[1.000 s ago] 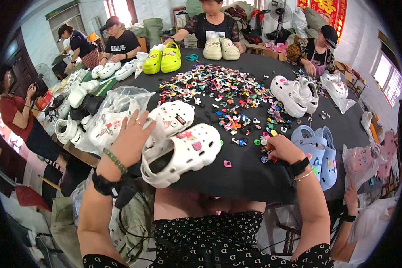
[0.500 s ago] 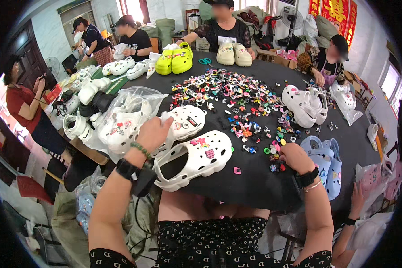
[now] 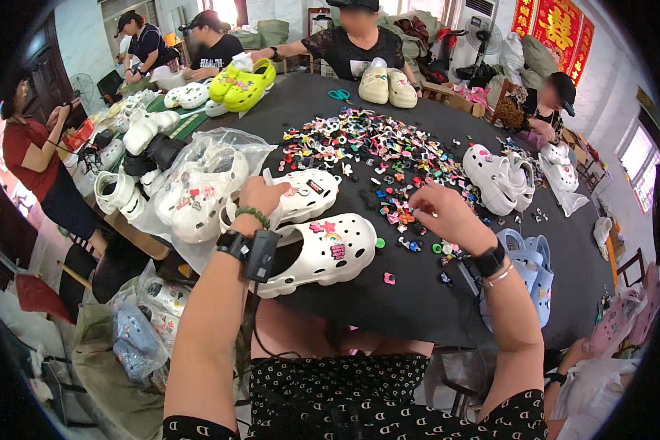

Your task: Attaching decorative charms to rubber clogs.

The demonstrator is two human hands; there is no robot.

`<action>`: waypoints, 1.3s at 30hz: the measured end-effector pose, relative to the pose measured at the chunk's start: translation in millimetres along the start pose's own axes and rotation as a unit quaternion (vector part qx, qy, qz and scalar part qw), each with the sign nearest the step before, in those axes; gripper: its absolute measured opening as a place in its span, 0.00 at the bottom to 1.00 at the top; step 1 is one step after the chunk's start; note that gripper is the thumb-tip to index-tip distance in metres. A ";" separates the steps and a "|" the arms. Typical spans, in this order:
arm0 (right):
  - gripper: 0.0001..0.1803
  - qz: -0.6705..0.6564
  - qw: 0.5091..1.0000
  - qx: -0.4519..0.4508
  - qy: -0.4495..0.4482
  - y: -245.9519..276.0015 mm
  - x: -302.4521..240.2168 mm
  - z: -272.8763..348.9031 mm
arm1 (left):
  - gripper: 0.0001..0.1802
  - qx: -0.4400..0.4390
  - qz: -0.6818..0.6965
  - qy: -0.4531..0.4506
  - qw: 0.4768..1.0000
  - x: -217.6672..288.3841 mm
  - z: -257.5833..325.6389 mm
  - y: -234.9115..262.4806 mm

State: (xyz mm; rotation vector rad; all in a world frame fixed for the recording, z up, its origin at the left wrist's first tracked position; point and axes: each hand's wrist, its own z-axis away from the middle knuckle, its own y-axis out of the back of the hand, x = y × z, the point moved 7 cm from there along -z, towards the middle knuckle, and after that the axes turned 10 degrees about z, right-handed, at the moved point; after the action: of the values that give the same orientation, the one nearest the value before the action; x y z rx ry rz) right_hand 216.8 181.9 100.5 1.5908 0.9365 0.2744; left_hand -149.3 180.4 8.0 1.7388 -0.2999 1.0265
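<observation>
My left hand (image 3: 262, 198) is closed on the opening edge of a white clog (image 3: 312, 192) with several charms on its top. In front of it lies a second white clog (image 3: 334, 249), which carries pink, red and rainbow charms. My right hand (image 3: 451, 213) hovers at the near edge of a heap of small colourful shoe charms (image 3: 374, 147). Its fingers are bent and slightly apart, and nothing shows between them. Close to the near clog's toe are a green round charm (image 3: 380, 243) and a pink charm (image 3: 389, 278).
Light blue clogs (image 3: 529, 271) stand right of my right wrist; white clogs (image 3: 495, 176) sit beyond. Bagged white clogs (image 3: 202, 187) lie at my left. Across the black table (image 3: 418, 308), a person's hand is by yellow-green clogs (image 3: 246, 86), near beige clogs (image 3: 389, 84) and teal scissors (image 3: 339, 94).
My right hand has moved left and away from me, from the near charms to the heap's edge. My left hand stays at the white clog. Across the table, the yellow-green clogs have shifted left and tilted.
</observation>
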 end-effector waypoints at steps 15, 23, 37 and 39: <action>0.07 -0.007 0.996 -0.068 0.052 -49.2 -43.1 -79.4 | 0.19 -0.094 0.177 -0.110 0.973 38.7 42.1 -12.9; 0.07 0.011 0.992 -0.029 0.120 -80.8 -52.6 -128.8 | 0.18 -0.077 0.169 -0.139 0.973 33.2 39.5 -15.7; 0.08 -0.069 0.977 -0.179 0.093 -113.3 -61.9 -148.3 | 0.16 -0.070 0.168 -0.127 0.975 46.4 49.7 -7.5; 0.08 -0.066 0.976 -0.184 0.097 -113.6 -63.6 -148.8 | 0.16 -0.076 0.174 -0.138 0.972 45.3 48.4 -9.6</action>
State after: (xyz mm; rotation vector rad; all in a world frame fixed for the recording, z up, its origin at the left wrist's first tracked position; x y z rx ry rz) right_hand 33.4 241.2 56.5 1.1712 1.0677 0.4872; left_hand -92.1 154.6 31.7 1.7216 -0.8630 0.9745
